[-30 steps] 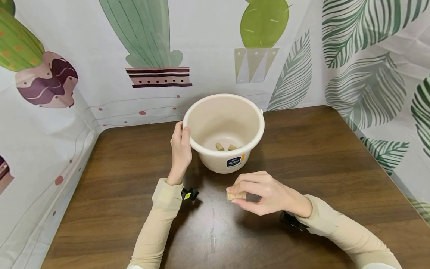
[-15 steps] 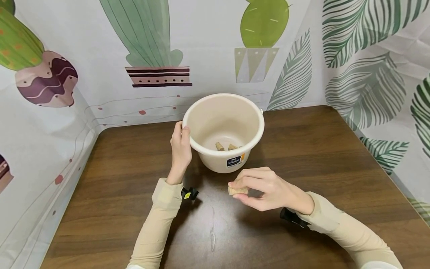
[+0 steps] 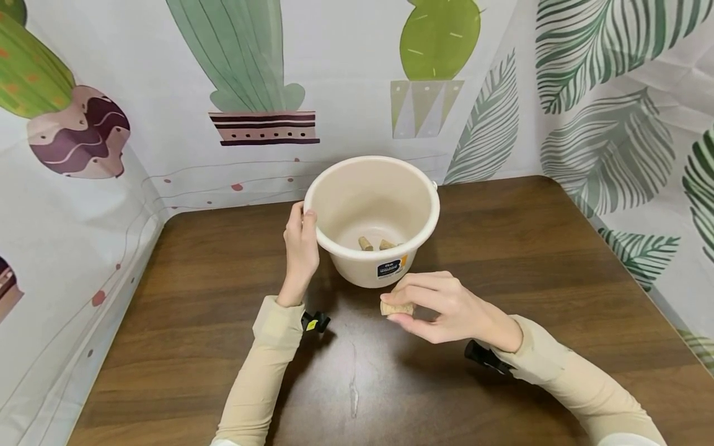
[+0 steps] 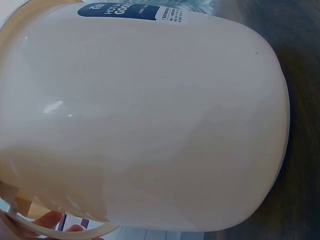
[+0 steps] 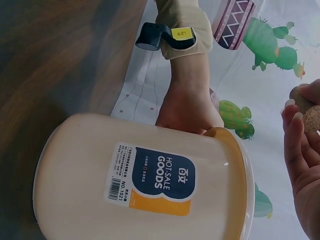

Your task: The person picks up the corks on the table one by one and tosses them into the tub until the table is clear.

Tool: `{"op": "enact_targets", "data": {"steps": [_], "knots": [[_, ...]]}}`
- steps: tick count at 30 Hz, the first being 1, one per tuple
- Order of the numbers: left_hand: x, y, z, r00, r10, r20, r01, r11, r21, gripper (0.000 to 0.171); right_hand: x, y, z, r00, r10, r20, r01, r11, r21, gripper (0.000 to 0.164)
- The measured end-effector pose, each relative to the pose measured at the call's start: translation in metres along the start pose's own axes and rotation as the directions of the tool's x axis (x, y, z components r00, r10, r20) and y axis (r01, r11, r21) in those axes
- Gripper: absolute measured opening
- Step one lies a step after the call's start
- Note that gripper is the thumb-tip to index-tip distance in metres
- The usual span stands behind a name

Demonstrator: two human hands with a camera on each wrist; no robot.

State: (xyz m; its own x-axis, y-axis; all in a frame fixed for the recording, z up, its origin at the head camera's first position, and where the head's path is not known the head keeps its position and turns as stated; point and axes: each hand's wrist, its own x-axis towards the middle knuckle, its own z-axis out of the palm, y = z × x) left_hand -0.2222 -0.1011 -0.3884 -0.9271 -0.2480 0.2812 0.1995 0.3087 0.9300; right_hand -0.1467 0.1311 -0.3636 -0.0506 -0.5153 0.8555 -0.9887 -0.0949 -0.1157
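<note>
A cream plastic bucket stands upright toward the back of the table, its label facing front. At its left side my left hand grips the rim; in the left wrist view its fingers show beside the bucket's handle. In front of the bucket, above the table, my right hand pinches a cork between fingers and thumb. The right wrist view shows a pale cork and a darker rounded piece against it, perhaps a second cork. Inside the bucket, a cork and another cork lie on the bottom.
The brown wooden table ends at a wall cloth printed with cacti and leaves, close behind the bucket. Black wrist cameras sit under both wrists, the left one near the table. A shiny mark shows on the tabletop.
My right hand has risen slightly in the head view, toward the bucket, still pinching the cork. The left hand, the bucket and the corks inside have stayed put.
</note>
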Motion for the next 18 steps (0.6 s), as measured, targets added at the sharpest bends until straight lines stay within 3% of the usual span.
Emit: {"op": "enact_targets", "data": {"steps": [18], "knots": [[0.0000, 0.0011, 0.0009, 1.000, 0.004, 0.000, -0.004, 1.000, -0.012, 0.037, 0.0004, 0.0042, -0.0032, 0.999, 0.017, -0.034, -0.018, 0.999, -0.028, 0.016]]}}
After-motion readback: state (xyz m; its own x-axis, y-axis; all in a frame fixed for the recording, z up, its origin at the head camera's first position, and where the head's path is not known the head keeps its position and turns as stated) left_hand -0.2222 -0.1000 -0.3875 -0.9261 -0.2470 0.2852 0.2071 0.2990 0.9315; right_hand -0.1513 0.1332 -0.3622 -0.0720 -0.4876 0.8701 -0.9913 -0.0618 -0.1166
